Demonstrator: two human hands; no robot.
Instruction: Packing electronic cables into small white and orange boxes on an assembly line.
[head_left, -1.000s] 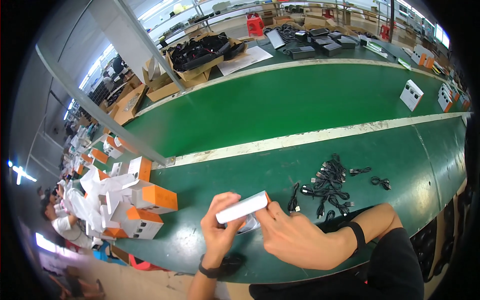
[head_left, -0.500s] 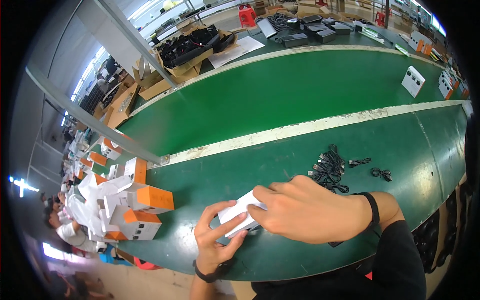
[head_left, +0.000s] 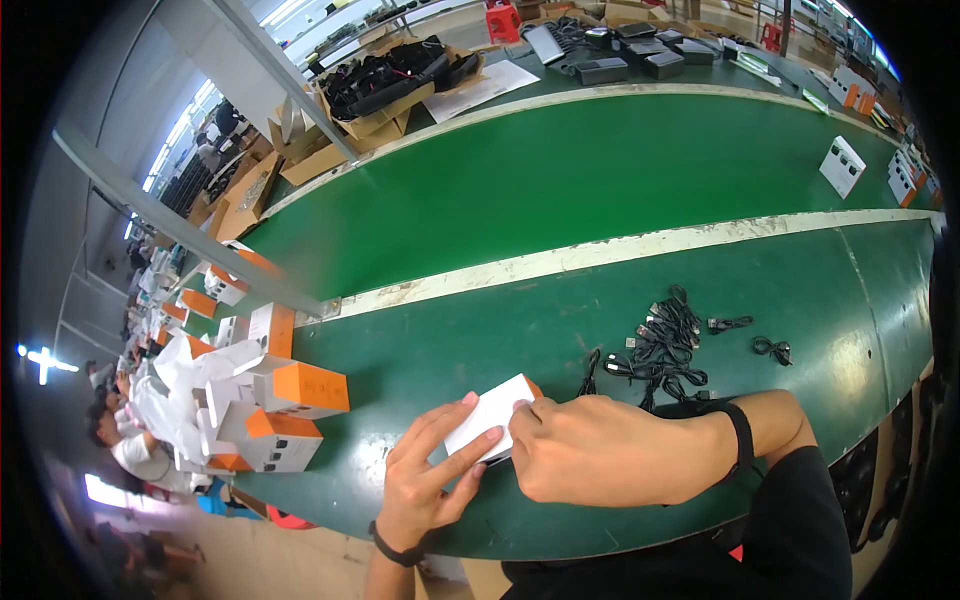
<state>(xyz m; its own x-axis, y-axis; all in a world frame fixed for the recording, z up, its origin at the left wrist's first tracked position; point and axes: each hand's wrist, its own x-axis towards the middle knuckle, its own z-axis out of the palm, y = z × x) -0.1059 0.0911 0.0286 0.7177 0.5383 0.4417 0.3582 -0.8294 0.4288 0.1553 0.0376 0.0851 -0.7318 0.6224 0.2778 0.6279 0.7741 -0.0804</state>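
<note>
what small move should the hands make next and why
Probably steady the box with the left hand and press its right end with the right hand: the left fingers hold it, and the right hand's curled fingers sit at that end, though they hide whether it's shut.

The left hand (head_left: pixel 425 490) was bare, with a dark band (head_left: pixel 392 553) at its wrist. The right hand (head_left: pixel 590 450), also bare, had a narrow black band (head_left: pixel 745 440) there. The right sleeve (head_left: pixel 802 520) was black, and so was the body's clothing (head_left: pixel 650 577).
</note>
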